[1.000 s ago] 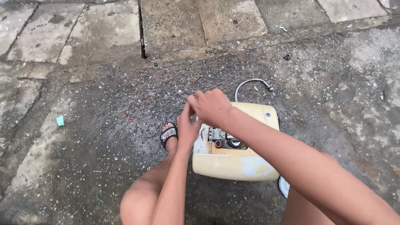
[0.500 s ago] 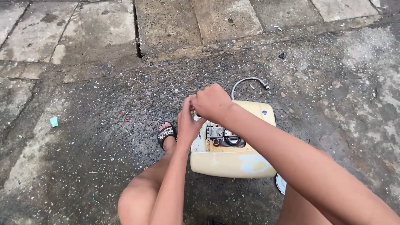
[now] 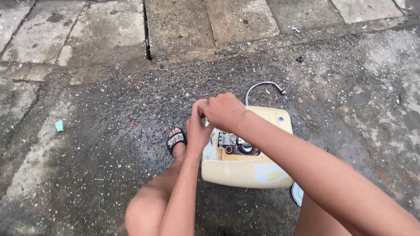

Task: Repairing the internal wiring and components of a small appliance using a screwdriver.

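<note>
A cream plastic appliance casing (image 3: pixel 247 168) lies on the gritty ground, its top cut open to show metal parts (image 3: pixel 236 144) inside. A grey flexible hose (image 3: pixel 262 85) curls from its far side. My left hand (image 3: pixel 197 133) is at the casing's left far corner with fingers curled. My right hand (image 3: pixel 223 111) is just above it, fingers pinched together over the same corner. Whatever they pinch is too small to make out.
My left foot in a black sandal (image 3: pixel 176 140) rests just left of the casing, my bare knee (image 3: pixel 146 209) below it. A round white object (image 3: pixel 297 193) peeks out by my right leg. Stone slabs (image 3: pixel 175 26) lie beyond; a green scrap (image 3: pixel 59 126) at left.
Both hands stay at the casing's far left corner; the right hand has shifted slightly over the left. The view has drifted a little.
</note>
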